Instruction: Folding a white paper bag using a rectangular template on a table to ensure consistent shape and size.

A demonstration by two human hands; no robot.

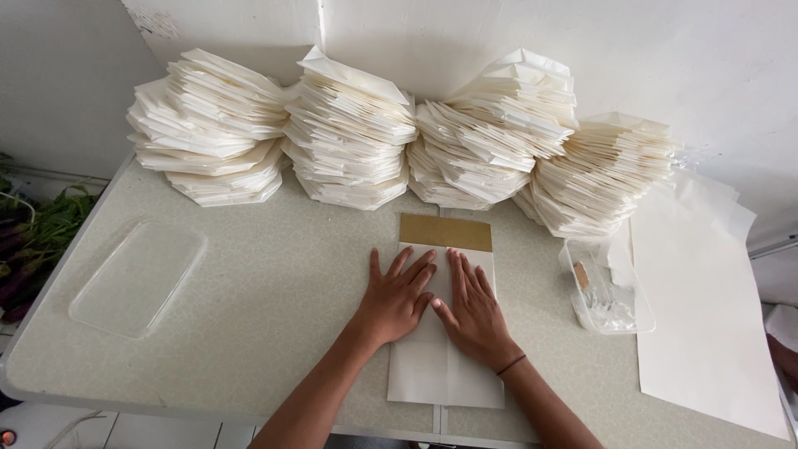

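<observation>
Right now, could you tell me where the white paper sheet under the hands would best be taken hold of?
Probably by its near bottom edge, from the table's front: the white paper sheet lies flat, its middle pressed by the left hand and right hand, while its lower part is bare and reaches almost to the table front edge.

Folded bag stacks (357, 133) along wall — clear lid (137, 278), plastic tub (605, 291), paper sheets (706, 316).
</observation>
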